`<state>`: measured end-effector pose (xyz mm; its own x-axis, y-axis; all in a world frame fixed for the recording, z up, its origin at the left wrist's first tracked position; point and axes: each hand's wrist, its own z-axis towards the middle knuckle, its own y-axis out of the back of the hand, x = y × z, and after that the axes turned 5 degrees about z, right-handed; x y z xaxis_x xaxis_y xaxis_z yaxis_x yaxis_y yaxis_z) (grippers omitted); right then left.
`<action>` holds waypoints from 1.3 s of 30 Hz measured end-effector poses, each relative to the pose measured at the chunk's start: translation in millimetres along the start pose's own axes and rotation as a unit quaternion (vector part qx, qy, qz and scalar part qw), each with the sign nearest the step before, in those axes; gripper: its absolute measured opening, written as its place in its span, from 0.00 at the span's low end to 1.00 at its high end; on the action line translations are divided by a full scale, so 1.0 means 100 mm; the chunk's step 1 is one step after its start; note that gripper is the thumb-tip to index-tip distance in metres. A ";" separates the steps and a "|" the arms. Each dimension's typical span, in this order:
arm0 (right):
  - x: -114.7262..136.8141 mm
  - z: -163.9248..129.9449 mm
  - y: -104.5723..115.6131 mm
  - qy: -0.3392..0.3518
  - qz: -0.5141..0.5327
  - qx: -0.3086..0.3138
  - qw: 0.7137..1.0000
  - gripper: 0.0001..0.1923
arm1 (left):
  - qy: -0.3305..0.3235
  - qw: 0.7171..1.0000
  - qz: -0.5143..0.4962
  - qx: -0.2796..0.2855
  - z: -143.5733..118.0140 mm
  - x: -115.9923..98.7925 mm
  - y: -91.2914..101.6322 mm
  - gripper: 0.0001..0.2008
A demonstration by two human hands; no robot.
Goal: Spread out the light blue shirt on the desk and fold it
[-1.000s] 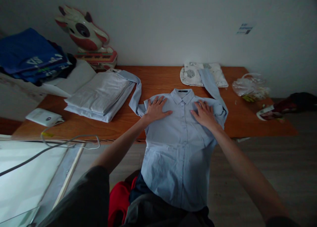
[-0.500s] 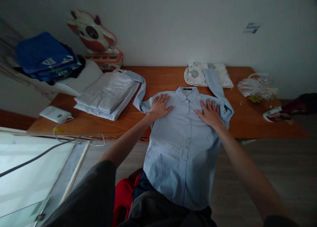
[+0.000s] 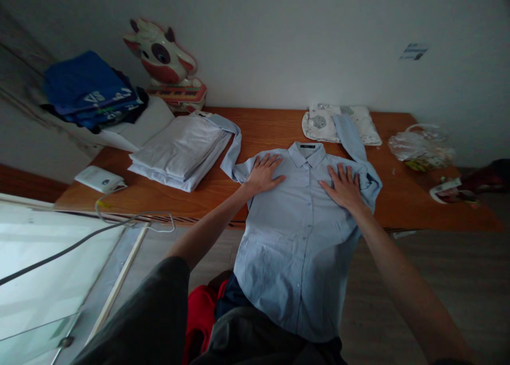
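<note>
A light blue button-up shirt (image 3: 287,237) lies front side up, its collar toward the wall and its lower part hanging over the table's front edge against my body. My left hand (image 3: 264,175) rests flat on the shirt near its left shoulder, fingers spread. On the opposite shoulder lies my right hand (image 3: 343,187), also flat with the fingers apart. One sleeve bends up at the left, touching a stack of folded white cloth (image 3: 181,150). The other sleeve reaches back over a folded patterned cloth (image 3: 319,123).
The wooden table (image 3: 263,123) stands against the wall. Around its left end are blue folded clothes (image 3: 91,88), a toy cow keyboard (image 3: 171,70) and a white device (image 3: 98,179) with a cable. A clear plastic bag (image 3: 420,144) and a dark red bottle-like object (image 3: 478,183) sit right.
The whole view has shifted slightly, so things appear a little farther right. Both hands stay flat on the shirt, which looks unchanged.
</note>
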<state>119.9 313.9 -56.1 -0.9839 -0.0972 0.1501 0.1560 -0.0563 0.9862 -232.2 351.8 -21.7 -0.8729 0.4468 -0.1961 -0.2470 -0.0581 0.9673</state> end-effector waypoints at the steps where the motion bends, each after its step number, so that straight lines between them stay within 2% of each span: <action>1: 0.00 -0.01 0.01 0.002 -0.002 -0.004 1.000 0.45 | -0.006 0.999 -0.027 -0.025 -0.06 -0.03 0.05 0.29; 3: 0.00 -0.02 0.02 0.004 -0.004 -0.010 1.000 0.45 | 0.012 0.987 -0.110 -0.113 -0.33 -0.15 0.10 0.20; 4: -0.01 -0.03 0.02 0.005 -0.005 -0.011 1.000 0.44 | 0.042 0.972 -0.160 -0.169 -0.53 -0.24 0.09 0.17; 7: -0.03 -0.02 0.01 0.007 -0.010 -0.006 1.000 0.44 | 0.188 0.879 -0.283 -0.335 -1.37 -0.59 -0.11 0.11; 8: -0.03 -0.02 0.01 0.009 -0.014 -0.005 1.000 0.44 | 0.245 0.843 -0.303 -0.371 -1.67 -0.70 -0.23 0.10; 9: -0.04 -0.01 0.00 0.011 -0.018 -0.005 1.000 0.44 | 0.308 0.815 -0.310 -0.381 -1.96 -0.79 -0.35 0.10; 10: -0.05 -0.01 -0.01 0.012 -0.023 -0.005 1.000 0.43 | 0.362 0.802 -0.306 -0.363 -2.21 -0.87 -0.48 0.10; 11: -0.05 -0.01 -0.01 0.014 -0.029 -0.006 0.999 0.43 | 0.396 0.805 -0.306 -0.319 -2.43 -0.91 -0.59 0.12; 12: -0.06 -0.01 -0.02 0.014 -0.035 -0.007 0.999 0.43 | 0.409 0.819 -0.312 -0.253 -2.61 -0.93 -0.68 0.15; 15: -0.07 -0.01 -0.03 0.013 -0.042 -0.005 0.999 0.43 | 0.386 0.867 -0.309 -0.056 -2.98 -0.88 -0.79 0.14; 17: -0.10 -0.02 -0.03 0.012 -0.038 -0.003 0.999 0.43 | 0.356 0.889 -0.289 0.010 -3.14 -0.81 -0.75 0.16; 19: -0.14 -0.02 -0.02 0.013 -0.035 -0.004 0.999 0.43 | 0.319 0.899 -0.297 0.053 -3.28 -0.76 -0.69 0.19; 21: -0.20 -0.03 -0.02 0.012 -0.035 -0.006 0.999 0.43 | 0.297 0.893 -0.324 0.100 -3.39 -0.73 -0.67 0.20; 24: -0.26 -0.04 -0.02 0.008 -0.036 -0.003 0.999 0.43 | 0.305 0.886 -0.322 0.134 -3.48 -0.68 -0.71 0.20; 28: -0.28 -0.04 -0.02 0.011 -0.034 -0.003 0.999 0.42 | 0.301 0.903 -0.298 0.080 -3.44 -0.64 -0.70 0.15; 32: -0.28 -0.05 -0.04 0.013 -0.030 -0.012 0.999 0.42 | 0.278 0.908 -0.311 0.030 -3.25 -0.73 -0.66 0.13; 39: -0.29 -0.06 -0.04 0.019 -0.014 -0.010 1.000 0.42 | 0.287 0.899 -0.325 0.071 -2.80 -0.89 -0.88 0.13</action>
<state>148.0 311.1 -64.9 -0.9839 -0.1324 0.1201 0.1312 -0.0786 0.9882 -251.0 67.7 -134.4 -0.6474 -0.1902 -0.7380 -0.7620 0.1808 0.6219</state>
